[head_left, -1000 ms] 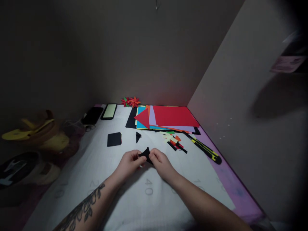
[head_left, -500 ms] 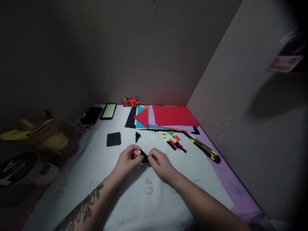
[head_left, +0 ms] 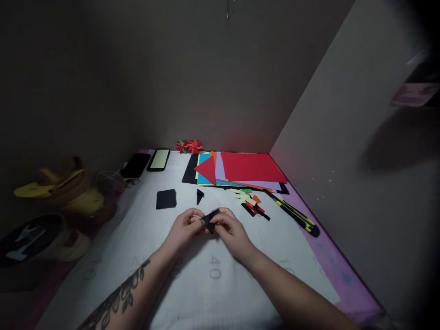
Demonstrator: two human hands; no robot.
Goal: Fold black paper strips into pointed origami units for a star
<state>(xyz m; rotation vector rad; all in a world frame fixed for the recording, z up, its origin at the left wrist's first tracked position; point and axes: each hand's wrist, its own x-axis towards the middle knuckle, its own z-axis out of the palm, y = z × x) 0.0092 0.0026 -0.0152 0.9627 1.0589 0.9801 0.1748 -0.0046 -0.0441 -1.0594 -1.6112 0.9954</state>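
Note:
A small folded piece of black paper (head_left: 211, 221) is pinched between my two hands above the white sheet. My left hand (head_left: 187, 225) grips its left side with thumb and fingers. On the other side, my right hand (head_left: 232, 230) is closed on its right edge. Just beyond them lies another small folded black paper piece (head_left: 200, 196). A stack of black paper squares (head_left: 166, 199) rests to the left of that. Thin paper scraps (head_left: 252, 202) in several colours are strewn to the right.
A yellow and black utility knife (head_left: 297, 217) lies on the right. Coloured paper sheets (head_left: 254, 167) are piled at the back, with two folded paper stars (head_left: 194, 146) by the wall. Two phones (head_left: 158, 159) and scissors (head_left: 132, 183) sit at back left. A cap (head_left: 37, 238) is at left.
The black paper has been turned between my fingers and now shows a pointed, triangular shape. My right-hand fingers have shifted along its edge. The view has swung slightly left.

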